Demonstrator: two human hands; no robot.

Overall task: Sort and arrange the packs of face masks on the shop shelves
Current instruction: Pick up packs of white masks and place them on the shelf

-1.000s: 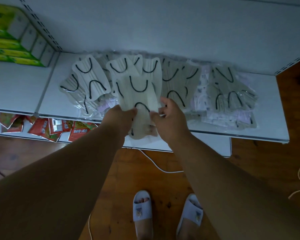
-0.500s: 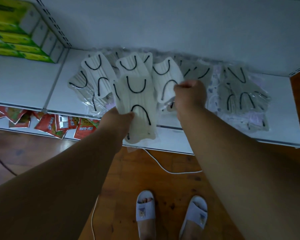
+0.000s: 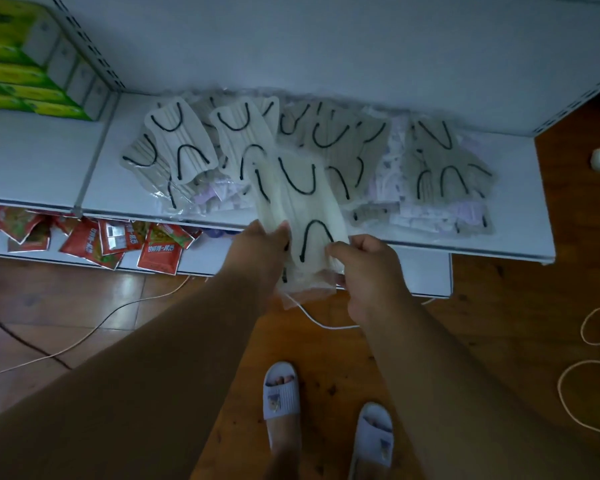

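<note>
A stack of cream mask packs (image 3: 300, 209) with black ear loops hangs over the front edge of the white shelf (image 3: 125, 202). My left hand (image 3: 260, 247) grips its left edge and my right hand (image 3: 364, 265) pinches its right edge. Behind it, loose mask packs cover the shelf: white ones (image 3: 179, 143) at the left, grey ones (image 3: 340, 140) in the middle, and grey and lilac packs (image 3: 444, 168) at the right.
Green boxes (image 3: 21, 71) are stacked at the shelf's far left. Red sachets (image 3: 160, 251) lie on the lower shelf. Cables (image 3: 589, 362) trail over the wooden floor, where my feet stand in white slippers (image 3: 281, 389).
My right hand left the packs on the shelf and came back to the held stack's right edge. The stack now sits lower and further right.
</note>
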